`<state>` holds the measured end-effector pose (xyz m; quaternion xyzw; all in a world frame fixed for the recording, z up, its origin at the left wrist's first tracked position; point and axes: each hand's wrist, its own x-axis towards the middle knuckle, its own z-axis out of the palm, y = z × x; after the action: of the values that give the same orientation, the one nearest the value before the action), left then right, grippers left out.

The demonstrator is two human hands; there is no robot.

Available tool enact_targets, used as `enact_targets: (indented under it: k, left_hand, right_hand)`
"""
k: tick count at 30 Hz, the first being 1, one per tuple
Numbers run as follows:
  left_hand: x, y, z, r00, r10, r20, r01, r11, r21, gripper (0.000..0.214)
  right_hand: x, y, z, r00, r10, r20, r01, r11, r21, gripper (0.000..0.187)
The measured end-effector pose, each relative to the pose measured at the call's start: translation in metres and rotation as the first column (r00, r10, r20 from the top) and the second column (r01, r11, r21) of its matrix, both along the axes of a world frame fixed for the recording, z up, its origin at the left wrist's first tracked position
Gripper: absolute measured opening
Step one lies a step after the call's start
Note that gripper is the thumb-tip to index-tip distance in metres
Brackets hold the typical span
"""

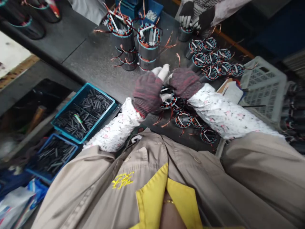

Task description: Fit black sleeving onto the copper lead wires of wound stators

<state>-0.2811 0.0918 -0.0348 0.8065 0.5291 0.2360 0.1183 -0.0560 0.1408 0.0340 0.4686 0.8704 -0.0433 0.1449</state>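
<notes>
My left hand (149, 90), in a dark red and grey glove with pale fingertips, is bent around a wire-wound motor stator (169, 103). Its thumb lies over the stator's top and its other fingers reach past the far side. My right hand (184, 82), gloved alike, meets it at the stator's far right edge. The right fingers are curled together, and what they pinch is hidden. Several more stators (183, 119) with orange wire ends and white strips stand close below and right of my hands. Beyond my left fingers rise stacked stators (149, 47).
At left sit a teal bin (81, 140) and a blue bin (75, 148), both holding short dark strips. A co-worker's gloved hands (190, 20) touch a stator across the table (92, 60). Grouped stators (212, 58) and a grey plastic crate (269, 76) are on the right.
</notes>
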Motion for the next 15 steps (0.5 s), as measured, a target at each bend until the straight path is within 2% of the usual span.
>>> enact_targets:
  k: [2, 3, 5, 6, 7, 8, 10, 12, 13, 15]
  left_hand:
    - [0.022, 0.006, 0.023, 0.984, -0.034, -0.174, -0.005, 0.976, -0.218, 0.076]
    - [0.029, 0.01, 0.029, 0.975, -0.055, -0.213, -0.011, 0.956, -0.294, 0.064]
    - [0.036, 0.017, 0.032, 0.973, -0.087, -0.215, 0.003, 0.932, -0.363, 0.052]
    - [0.037, 0.02, 0.03, 0.975, -0.092, -0.201, 0.012, 0.929, -0.369, 0.05]
    - [0.036, 0.022, 0.027, 0.978, -0.092, -0.189, 0.016, 0.929, -0.369, 0.051]
    - [0.035, 0.023, 0.025, 0.98, -0.083, -0.182, 0.01, 0.929, -0.37, 0.052]
    - [0.033, 0.024, 0.021, 0.982, -0.061, -0.18, -0.011, 0.926, -0.377, 0.052]
    - [0.032, 0.024, 0.019, 0.984, -0.047, -0.174, -0.021, 0.928, -0.371, 0.049]
    - [0.032, 0.024, 0.018, 0.984, -0.045, -0.17, -0.02, 0.931, -0.364, 0.048]
    - [0.033, 0.024, 0.018, 0.986, -0.043, -0.162, -0.018, 0.936, -0.353, 0.047]
  right_hand:
    - [-0.004, 0.001, 0.01, 0.992, -0.083, 0.097, 0.087, 0.995, -0.044, 0.042]
    - [-0.003, -0.001, 0.015, 0.984, -0.166, 0.059, 0.17, 0.983, -0.07, 0.044]
    - [0.005, -0.006, 0.025, 0.926, -0.349, -0.144, 0.332, 0.935, -0.128, 0.05]
    - [0.01, -0.008, 0.03, 0.886, -0.398, -0.236, 0.376, 0.917, -0.136, 0.051]
    - [0.013, -0.01, 0.035, 0.87, -0.409, -0.275, 0.392, 0.913, -0.116, 0.05]
    - [0.013, -0.011, 0.039, 0.889, -0.382, -0.253, 0.378, 0.924, -0.065, 0.048]
    - [0.005, -0.012, 0.041, 0.958, -0.28, -0.06, 0.283, 0.958, 0.043, 0.048]
    - [-0.01, -0.012, 0.033, 0.969, -0.21, 0.128, 0.205, 0.977, 0.051, 0.047]
    - [-0.018, -0.011, 0.027, 0.968, -0.216, 0.128, 0.213, 0.976, 0.03, 0.045]
    - [-0.028, -0.008, 0.013, 0.955, -0.298, -0.006, 0.297, 0.954, -0.026, 0.047]
